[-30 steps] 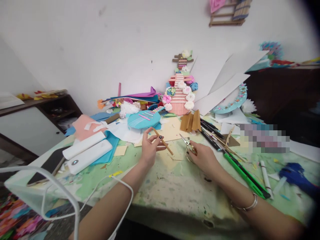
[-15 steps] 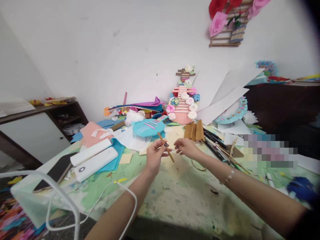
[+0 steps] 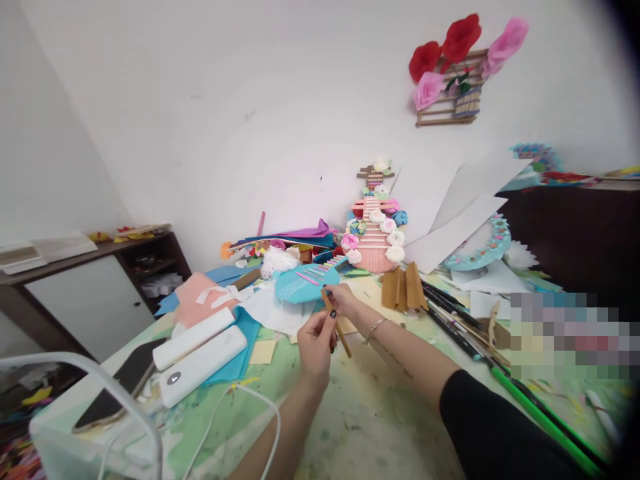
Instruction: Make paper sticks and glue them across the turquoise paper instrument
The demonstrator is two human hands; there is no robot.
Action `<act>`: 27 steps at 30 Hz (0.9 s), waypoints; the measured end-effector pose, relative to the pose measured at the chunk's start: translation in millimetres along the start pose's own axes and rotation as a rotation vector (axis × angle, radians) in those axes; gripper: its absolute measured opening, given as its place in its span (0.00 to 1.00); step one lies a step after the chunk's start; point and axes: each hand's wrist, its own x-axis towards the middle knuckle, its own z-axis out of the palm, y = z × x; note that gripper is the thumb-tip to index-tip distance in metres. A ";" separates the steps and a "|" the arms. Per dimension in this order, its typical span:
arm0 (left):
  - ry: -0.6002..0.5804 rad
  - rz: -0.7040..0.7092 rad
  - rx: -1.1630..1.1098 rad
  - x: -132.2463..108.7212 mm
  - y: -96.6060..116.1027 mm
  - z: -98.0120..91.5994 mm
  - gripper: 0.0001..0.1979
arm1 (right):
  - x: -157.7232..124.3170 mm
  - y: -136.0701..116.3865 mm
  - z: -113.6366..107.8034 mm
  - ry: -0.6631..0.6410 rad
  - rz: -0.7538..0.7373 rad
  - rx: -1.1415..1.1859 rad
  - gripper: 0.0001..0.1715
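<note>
My left hand [image 3: 317,343] pinches a thin brown stick [image 3: 341,335] that slants down to the right above the paint-stained table [image 3: 350,413]. My right hand [image 3: 341,299] reaches across just behind it, fingers curled at the stick's upper end, beside a blue fan-shaped paper craft [image 3: 305,283]. Whether the right hand grips the stick or only touches it is hidden.
A pink tiered paper model with flowers [image 3: 374,230] stands at the back. Folded brown card [image 3: 403,287], pens and green sticks [image 3: 525,400] lie to the right. Two white power banks [image 3: 200,353], a phone [image 3: 117,387] and a white cable [image 3: 260,407] lie at left.
My right hand left the scissors on the table and moved left to the stick's upper end. The view tilted up, so the wall flowers now show.
</note>
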 end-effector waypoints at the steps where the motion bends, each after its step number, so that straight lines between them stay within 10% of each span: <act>1: -0.034 0.091 0.051 -3.7 1.0 0.0 0.13 | -5.5 -1.0 -1.8 -0.001 0.024 -0.005 0.19; 6: -0.369 1.038 0.457 -32.2 11.8 2.4 0.10 | -61.3 -17.1 -34.4 -0.056 0.012 -0.050 0.04; 9: -0.473 1.317 0.665 -51.6 21.4 2.5 0.11 | -107.8 -28.7 -70.3 -0.050 -0.074 -0.082 0.07; 16: -0.236 1.258 0.857 -68.4 24.5 -10.2 0.15 | -200.0 -5.5 -142.2 0.031 -0.301 -0.151 0.20; 27: -0.249 1.057 1.091 -59.3 0.2 10.6 0.14 | -224.8 27.2 -150.3 0.004 -0.300 -0.151 0.25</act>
